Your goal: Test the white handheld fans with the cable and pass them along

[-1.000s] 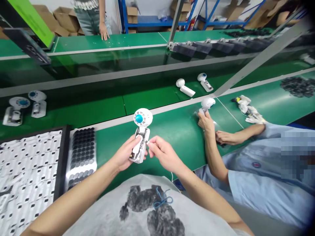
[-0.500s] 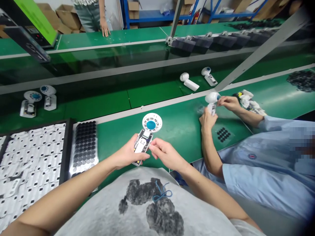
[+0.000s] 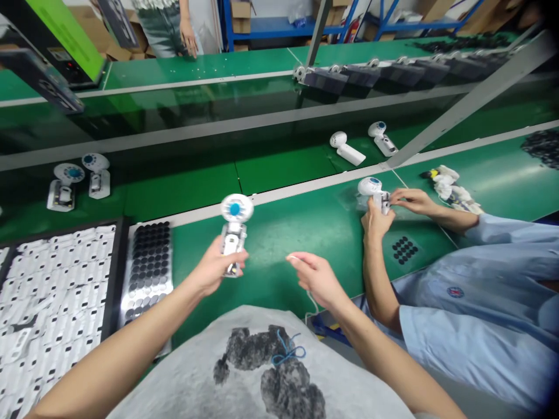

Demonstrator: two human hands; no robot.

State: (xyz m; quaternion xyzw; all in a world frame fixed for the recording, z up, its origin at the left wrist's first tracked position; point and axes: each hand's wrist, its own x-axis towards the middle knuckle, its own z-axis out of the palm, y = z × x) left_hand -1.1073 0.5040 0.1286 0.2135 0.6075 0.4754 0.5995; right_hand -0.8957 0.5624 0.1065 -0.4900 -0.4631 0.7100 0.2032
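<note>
A white handheld device (image 3: pixel 233 241) with a round head and a blue centre stands upright in my left hand (image 3: pixel 212 266), whose fingers and thumb wrap round its open body. To the right, apart from the device, my right hand (image 3: pixel 315 276) pinches the end of a thin white cable (image 3: pixel 311 304), which hangs down below the palm. Under both hands lies the green work surface (image 3: pixel 271 238).
At the left are a tray of white parts (image 3: pixel 61 279) and a sheet of black discs (image 3: pixel 151 256). Similar devices (image 3: pixel 99 174) lie on the sunken belt. At the right, a co-worker's hands (image 3: pixel 378 218) hold another device; a slanted metal post (image 3: pixel 471 99) rises beyond.
My left hand has moved left with the device. My right hand has drawn away from it to the right, holding the cable end. The co-worker's device has tilted.
</note>
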